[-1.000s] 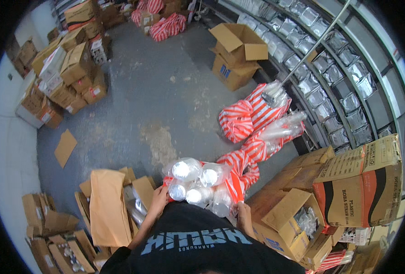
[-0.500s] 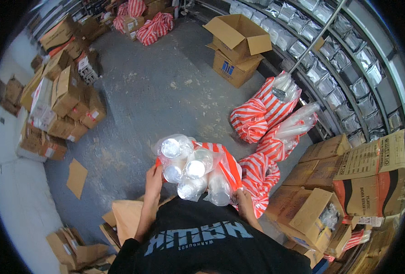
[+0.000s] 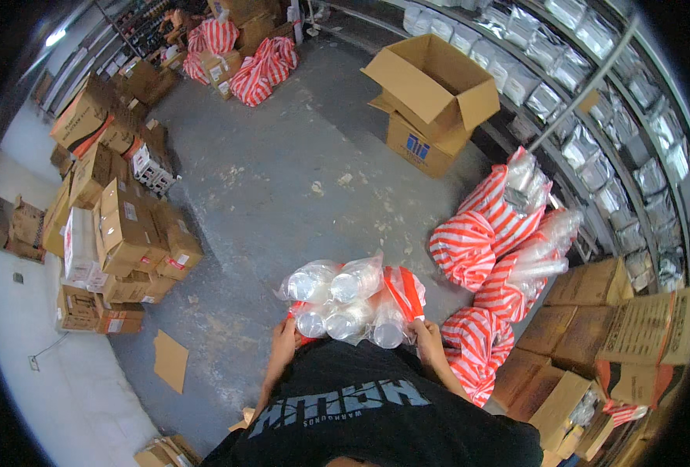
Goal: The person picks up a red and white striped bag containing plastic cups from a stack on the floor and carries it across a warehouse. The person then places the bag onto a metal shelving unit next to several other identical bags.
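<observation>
We've got the striped bag (image 3: 409, 292) up front, nearer us than the open carton (image 3: 430, 117) and left of it; carton is our reference throughout. Clear round-ended sleeves (image 3: 347, 321) fill the bag mouth, five ends showing, likely stacked cups or lids.

Left grip (image 3: 284, 341) looks closed on the bag's left edge: just a bit of red film shows there, and we can't see exactly how the fingers sit. Right grip (image 3: 426, 331) is pinched on the striped film at the opposite edge. Both on our side of the carton.

To do this hold well: equal pull left and right, mouth up. Film looks thin, so we'd gather a thick fold in each grip instead of hanging the load on one pinch point. Sleeves look slick and will probably slide if one side dips; watch the lower right one, closest to the right grip. If the edge stretches, get one hand under the base. We can't see the underside, so treat it as unproven.

Footing: striped floor bags (image 3: 508, 284) lie nearer us than the carton, off to its right; flat cardboard (image 3: 171, 361) is well left of the carton, also nearer us. Don't step on either with the load blocking our view.
</observation>
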{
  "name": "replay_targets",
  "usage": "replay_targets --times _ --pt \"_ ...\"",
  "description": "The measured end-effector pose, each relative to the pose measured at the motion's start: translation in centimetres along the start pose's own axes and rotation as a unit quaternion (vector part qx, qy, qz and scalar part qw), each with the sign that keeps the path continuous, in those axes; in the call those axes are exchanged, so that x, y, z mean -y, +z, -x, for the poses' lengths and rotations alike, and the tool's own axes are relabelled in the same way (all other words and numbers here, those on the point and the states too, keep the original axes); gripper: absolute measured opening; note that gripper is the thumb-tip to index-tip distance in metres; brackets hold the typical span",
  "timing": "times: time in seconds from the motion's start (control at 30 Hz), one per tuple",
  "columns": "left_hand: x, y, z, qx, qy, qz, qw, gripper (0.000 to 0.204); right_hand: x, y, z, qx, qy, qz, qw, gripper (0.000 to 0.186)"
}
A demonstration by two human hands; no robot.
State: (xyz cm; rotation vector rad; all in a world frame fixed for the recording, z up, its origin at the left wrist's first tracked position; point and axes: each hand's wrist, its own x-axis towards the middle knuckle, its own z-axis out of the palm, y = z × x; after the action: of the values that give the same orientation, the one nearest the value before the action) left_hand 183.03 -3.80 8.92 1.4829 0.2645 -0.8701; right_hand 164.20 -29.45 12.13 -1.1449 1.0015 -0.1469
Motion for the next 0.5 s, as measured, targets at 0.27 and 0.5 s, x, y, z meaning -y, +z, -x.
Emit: replay_targets --times 0.27,0.5 --pt "-9.2 -4.0 -15.3 -0.029 -0.014 -0.039 0.999 0.027 7.1 12.0 -13.0 -0.035 0.033 -0.020 0.999 0.023" --pt "-21.9 -13.9 -30.0 0.033 0.007 -0.082 0.996 0.034 11.9 28.0 -22.5 -0.087 0.040 -0.025 0.995 0.020"
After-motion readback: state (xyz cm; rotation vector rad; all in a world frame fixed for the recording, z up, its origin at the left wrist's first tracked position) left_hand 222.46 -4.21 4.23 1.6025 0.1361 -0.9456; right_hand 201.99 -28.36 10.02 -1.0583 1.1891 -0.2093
